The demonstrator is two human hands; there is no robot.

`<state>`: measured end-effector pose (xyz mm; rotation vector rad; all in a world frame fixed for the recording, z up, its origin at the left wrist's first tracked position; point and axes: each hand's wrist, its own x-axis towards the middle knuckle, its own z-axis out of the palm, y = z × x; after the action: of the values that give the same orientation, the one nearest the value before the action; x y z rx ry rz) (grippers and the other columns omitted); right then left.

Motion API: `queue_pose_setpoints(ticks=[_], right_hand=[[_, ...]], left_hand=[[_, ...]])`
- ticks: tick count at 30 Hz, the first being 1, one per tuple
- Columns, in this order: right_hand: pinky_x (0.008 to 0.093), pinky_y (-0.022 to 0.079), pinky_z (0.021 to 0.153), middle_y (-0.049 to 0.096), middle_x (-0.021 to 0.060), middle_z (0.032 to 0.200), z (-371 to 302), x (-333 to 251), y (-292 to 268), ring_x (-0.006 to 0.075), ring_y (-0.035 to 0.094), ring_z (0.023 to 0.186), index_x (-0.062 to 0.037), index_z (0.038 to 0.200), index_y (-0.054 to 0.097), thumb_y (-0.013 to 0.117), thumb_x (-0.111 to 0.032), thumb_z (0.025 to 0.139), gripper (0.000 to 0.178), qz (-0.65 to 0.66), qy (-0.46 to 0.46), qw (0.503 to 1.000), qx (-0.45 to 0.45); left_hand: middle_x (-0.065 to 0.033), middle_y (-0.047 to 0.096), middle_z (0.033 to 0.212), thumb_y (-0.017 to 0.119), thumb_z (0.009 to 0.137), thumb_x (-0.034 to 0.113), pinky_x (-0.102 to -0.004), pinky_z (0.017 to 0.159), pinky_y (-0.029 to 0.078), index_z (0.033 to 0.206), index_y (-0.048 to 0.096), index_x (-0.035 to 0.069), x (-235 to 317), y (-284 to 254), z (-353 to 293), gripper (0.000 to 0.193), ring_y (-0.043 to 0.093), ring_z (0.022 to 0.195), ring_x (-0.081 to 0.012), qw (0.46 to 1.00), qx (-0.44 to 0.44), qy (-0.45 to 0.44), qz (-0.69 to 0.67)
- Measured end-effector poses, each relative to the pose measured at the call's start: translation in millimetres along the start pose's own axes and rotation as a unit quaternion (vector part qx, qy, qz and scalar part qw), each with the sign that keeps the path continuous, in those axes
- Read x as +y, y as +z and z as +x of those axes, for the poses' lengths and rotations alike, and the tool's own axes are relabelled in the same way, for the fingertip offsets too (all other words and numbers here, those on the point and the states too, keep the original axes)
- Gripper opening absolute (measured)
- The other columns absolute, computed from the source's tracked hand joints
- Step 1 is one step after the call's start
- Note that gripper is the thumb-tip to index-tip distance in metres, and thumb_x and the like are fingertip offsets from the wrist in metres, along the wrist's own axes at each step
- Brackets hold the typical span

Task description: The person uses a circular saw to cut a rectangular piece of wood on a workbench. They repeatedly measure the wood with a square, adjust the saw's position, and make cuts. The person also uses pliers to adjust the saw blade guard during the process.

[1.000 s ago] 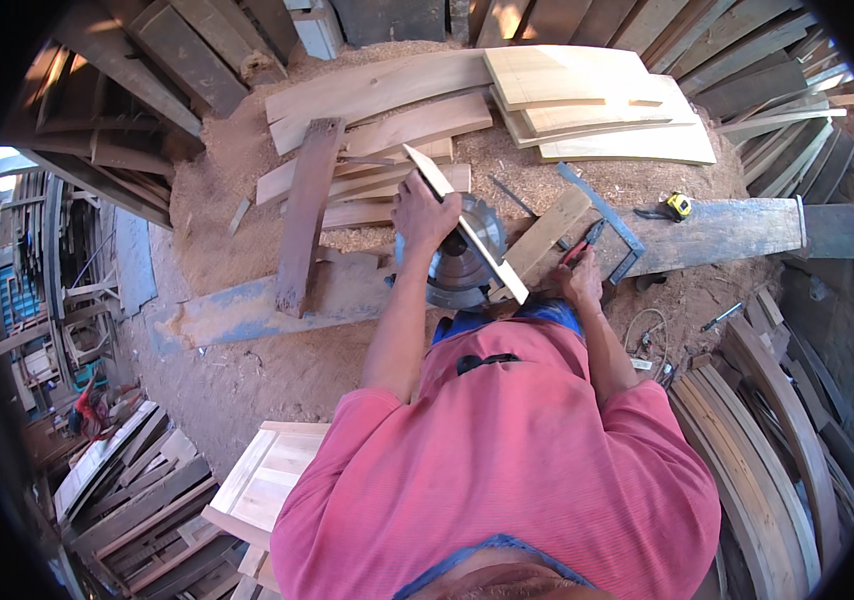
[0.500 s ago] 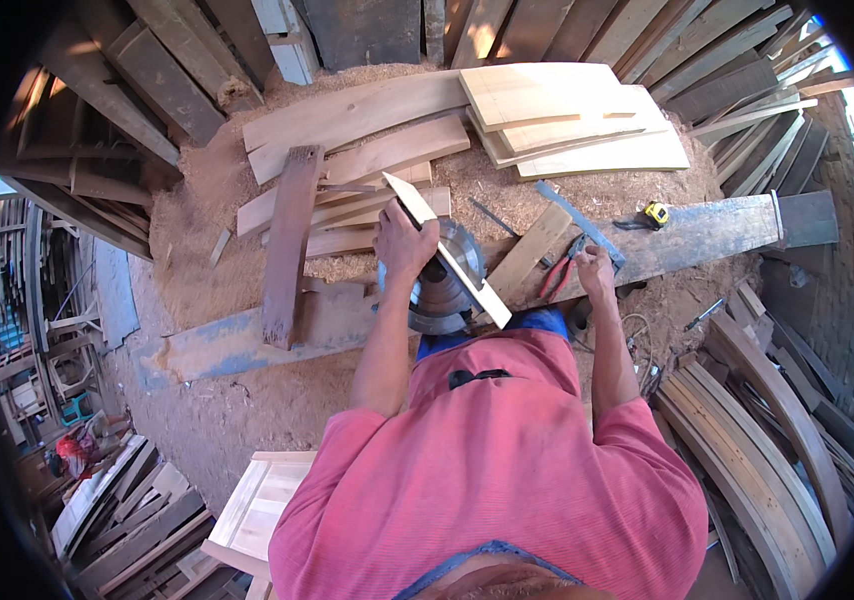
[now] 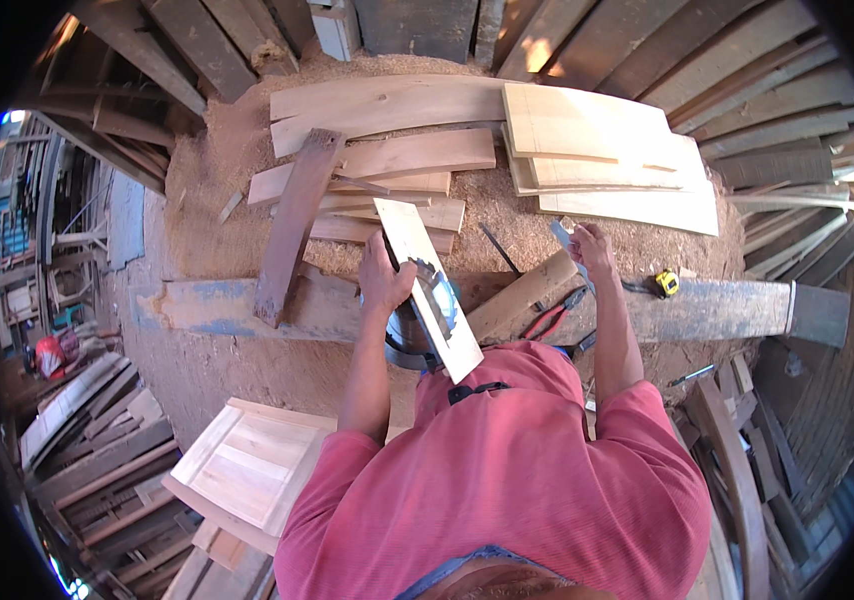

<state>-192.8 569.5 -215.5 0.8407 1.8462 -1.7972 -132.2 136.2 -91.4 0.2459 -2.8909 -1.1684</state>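
Note:
My left hand [image 3: 387, 280] grips a circular saw [image 3: 410, 328] by the side of its pale wooden base board [image 3: 403, 232]. The saw is tilted, so the board's slotted face shows and much of the saw body is hidden behind it. My right hand [image 3: 593, 250] is closed around a blue try square [image 3: 579, 266], partly covered by the fingers. Below that hand, red-handled pliers [image 3: 547, 322] lie beside a short wood block [image 3: 522, 297] on a long worn plank [image 3: 712, 310].
A yellow tape measure [image 3: 666, 283] lies on the plank to the right. Pale boards [image 3: 597, 120] are stacked on sawdust beyond it. A dark brown board [image 3: 297, 225] crosses the plank at left. A panelled wooden piece [image 3: 247, 470] stands near my left elbow.
My left hand has turned the saw so its base board's face shows more, nearer my body. My right hand has moved away from beside the pliers, up the try square. The view has shifted.

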Motion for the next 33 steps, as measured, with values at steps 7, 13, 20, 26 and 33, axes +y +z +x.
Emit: queue_pose_setpoints(ticks=[7, 13, 20, 26, 33], right_hand=[[0.0272, 0.050, 0.059, 0.069, 0.0070, 0.090, 82, -19, 56, 0.0131, 0.065, 0.074, 0.0027, 0.131, 0.059, 0.068, -0.025, 0.102, 0.041, -0.138, -0.076, 0.985, -0.068], [0.0287, 0.040, 0.051, 0.061, 0.0018, 0.075, 107, -32, 143, 0.0103, 0.052, 0.060, 0.0025, 0.127, 0.065, 0.072, -0.030, 0.100, 0.043, -0.165, -0.079, 0.978, -0.100], [0.0276, 0.049, 0.075, 0.069, 0.0090, 0.102, 161, -20, 202, 0.0128, 0.063, 0.087, 0.0004, 0.111, 0.067, 0.077, -0.038, 0.097, 0.042, -0.101, -0.108, 0.986, -0.075], [0.0358, 0.047, 0.065, 0.065, 0.0110, 0.110, 209, -22, 206, 0.0203, 0.060, 0.083, -0.0050, 0.130, 0.056, 0.079, -0.042, 0.094, 0.056, -0.004, 0.040, 0.997, -0.070], [0.0339, 0.037, 0.049, 0.052, 0.0020, 0.079, 237, 15, 210, 0.0153, 0.051, 0.061, -0.0113, 0.109, 0.056, 0.078, -0.038, 0.095, 0.037, -0.095, 0.113, 0.988, -0.050]], left_hand=[[-0.0297, 0.060, 0.121, 0.061, 0.074, 0.021, -0.0559, 0.100, 0.045, 0.137, 0.047, -0.004, -2, -13, -6, 0.069, 0.056, 0.109, -0.0502, 0.997, -0.001, 0.046, -0.054], [-0.0296, 0.059, 0.118, 0.063, 0.074, 0.024, -0.0560, 0.098, 0.046, 0.134, 0.050, -0.005, -14, -14, -19, 0.067, 0.056, 0.108, -0.0495, 0.998, 0.035, 0.016, -0.056], [-0.0291, 0.056, 0.126, 0.065, 0.072, 0.028, -0.0557, 0.101, 0.043, 0.138, 0.047, -0.002, -6, -22, -18, 0.074, 0.053, 0.116, -0.0494, 1.000, 0.001, -0.010, -0.025], [-0.0277, 0.055, 0.132, 0.064, 0.071, 0.034, -0.0559, 0.103, 0.041, 0.138, 0.047, -0.002, 4, -31, -9, 0.078, 0.053, 0.120, -0.0481, 0.999, -0.025, -0.021, -0.001], [-0.0275, 0.055, 0.135, 0.064, 0.070, 0.037, -0.0574, 0.108, 0.038, 0.139, 0.047, -0.003, 5, -33, -7, 0.082, 0.052, 0.125, -0.0467, 0.999, -0.037, -0.010, -0.003]])
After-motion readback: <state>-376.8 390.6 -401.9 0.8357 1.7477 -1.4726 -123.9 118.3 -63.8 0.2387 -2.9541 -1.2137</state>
